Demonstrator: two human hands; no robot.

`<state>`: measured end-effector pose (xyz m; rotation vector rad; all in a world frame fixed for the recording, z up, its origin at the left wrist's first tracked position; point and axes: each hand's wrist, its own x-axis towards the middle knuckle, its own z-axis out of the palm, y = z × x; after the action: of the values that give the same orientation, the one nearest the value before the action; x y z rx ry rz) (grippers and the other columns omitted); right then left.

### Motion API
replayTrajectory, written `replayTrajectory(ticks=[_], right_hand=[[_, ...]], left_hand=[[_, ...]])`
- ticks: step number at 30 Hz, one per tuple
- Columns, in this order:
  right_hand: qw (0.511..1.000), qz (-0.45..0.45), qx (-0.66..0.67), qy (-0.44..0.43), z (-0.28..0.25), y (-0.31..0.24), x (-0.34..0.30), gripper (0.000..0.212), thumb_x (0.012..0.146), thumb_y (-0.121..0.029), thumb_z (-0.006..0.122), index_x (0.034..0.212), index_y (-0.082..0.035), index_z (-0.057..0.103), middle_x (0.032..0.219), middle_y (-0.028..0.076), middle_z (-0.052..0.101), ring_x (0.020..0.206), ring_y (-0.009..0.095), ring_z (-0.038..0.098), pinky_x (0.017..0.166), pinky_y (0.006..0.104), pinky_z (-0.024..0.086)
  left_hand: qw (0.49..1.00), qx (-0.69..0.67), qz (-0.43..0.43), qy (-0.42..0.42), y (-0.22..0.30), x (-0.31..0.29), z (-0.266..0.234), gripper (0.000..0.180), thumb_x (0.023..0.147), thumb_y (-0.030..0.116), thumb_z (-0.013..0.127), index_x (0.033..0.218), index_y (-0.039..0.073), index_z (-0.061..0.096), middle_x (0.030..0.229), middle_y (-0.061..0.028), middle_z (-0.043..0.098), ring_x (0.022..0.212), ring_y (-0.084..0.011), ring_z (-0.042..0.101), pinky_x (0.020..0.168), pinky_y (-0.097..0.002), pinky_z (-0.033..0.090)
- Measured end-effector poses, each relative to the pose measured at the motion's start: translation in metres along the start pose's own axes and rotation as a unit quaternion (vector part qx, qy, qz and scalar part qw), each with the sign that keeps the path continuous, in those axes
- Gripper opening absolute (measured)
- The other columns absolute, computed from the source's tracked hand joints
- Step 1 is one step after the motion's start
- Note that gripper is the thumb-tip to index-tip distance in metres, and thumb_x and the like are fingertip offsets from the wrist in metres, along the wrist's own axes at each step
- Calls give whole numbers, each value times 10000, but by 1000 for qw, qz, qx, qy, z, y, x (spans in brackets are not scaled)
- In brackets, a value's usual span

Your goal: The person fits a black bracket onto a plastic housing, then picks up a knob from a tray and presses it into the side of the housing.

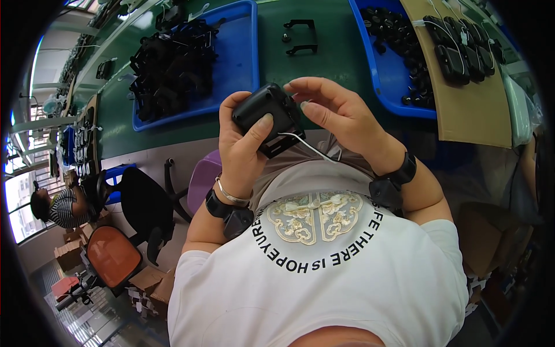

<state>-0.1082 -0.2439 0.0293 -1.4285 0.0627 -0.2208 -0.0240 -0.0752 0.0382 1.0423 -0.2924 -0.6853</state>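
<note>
My left hand [240,141] is closed round a black box-shaped device [263,110], its thumb lying across the near face. A white cable [312,148] hangs from the device toward my lap. Along its lower edge shows a slotted black bracket [280,143]. My right hand [344,113] is at the device's right side, thumb and index finger curved in a pinch at its edge; whatever sits between them is too dark to make out. On the green table beyond lies a loose U-shaped black bracket [313,37] with a small black knob [285,37] at its left.
A blue tray [237,69] heaped with black brackets [173,63] stands on the left. Another blue tray [376,75] at right holds black knobs [399,34]. Beside it, several cabled black devices [454,63] rest on cardboard [474,115]. Chairs [114,254] and a seated person [63,205] are at left.
</note>
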Motion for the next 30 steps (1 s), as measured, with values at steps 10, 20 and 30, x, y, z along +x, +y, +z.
replayTrajectory(ticks=[10,20,30], right_hand=[[993,-27,-110,47,17,7,-8,306,925,-163,503,1173,17,492,1021,80,588,937,125,545,827,242,446],[989,-6,-115,89,16,8,-9,307,945,-227,469,1146,5,494,980,69,571,905,117,525,818,246,427],[984,-80,-160,29,15,7,-6,325,957,-241,442,1154,10,505,1003,59,557,893,101,503,796,224,417]], left_hand=[[995,91,0,-44,-8,-4,-6,448,821,46,629,1168,66,348,1061,-89,490,910,-141,541,745,-243,500],[955,259,68,-126,-12,-10,-8,453,824,62,630,1172,60,341,1048,-87,488,920,-129,531,746,-242,499],[996,52,-43,-50,-1,-9,2,460,810,47,634,1171,71,350,1042,-88,481,899,-134,540,744,-252,508]])
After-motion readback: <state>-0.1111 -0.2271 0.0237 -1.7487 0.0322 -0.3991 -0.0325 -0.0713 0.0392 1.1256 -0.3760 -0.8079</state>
